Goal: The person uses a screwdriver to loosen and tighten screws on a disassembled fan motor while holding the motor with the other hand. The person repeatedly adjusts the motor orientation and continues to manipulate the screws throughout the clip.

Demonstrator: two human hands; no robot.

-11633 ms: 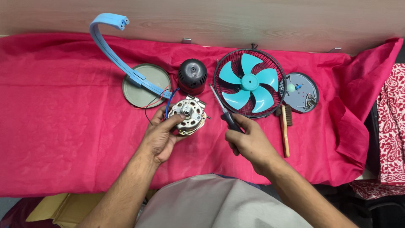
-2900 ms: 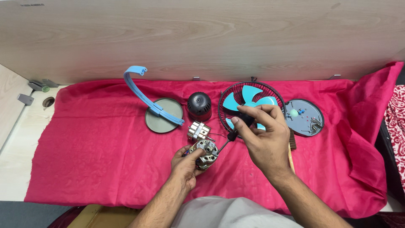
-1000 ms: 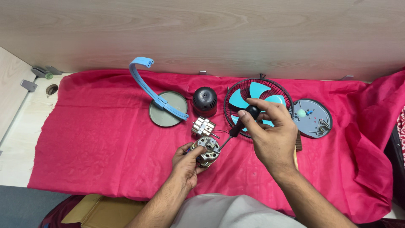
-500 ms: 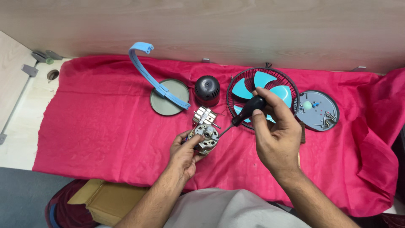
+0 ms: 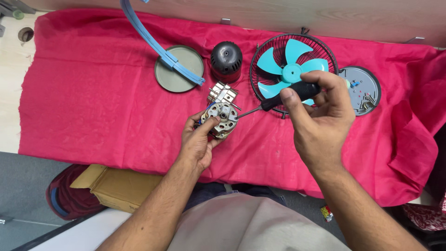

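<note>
My left hand [image 5: 197, 142] grips a small silver fan motor [image 5: 219, 119] just above the red cloth [image 5: 93, 111]. My right hand [image 5: 320, 118] holds a black-handled screwdriver [image 5: 278, 98] whose metal tip touches the motor's right side. A second metal motor part [image 5: 223, 93] lies just behind the motor. The black fan cage with its turquoise blade [image 5: 291, 69] lies behind my right hand.
A blue curved stand on a grey round base [image 5: 178, 69] and a black motor cover [image 5: 226, 59] lie at the back. A grey disc with screws [image 5: 364, 88] sits at the right. A cardboard box [image 5: 116, 188] is on the floor below the table edge.
The view has moved closer and lower. Both hands keep their hold, and the screwdriver tip stays at the motor.
</note>
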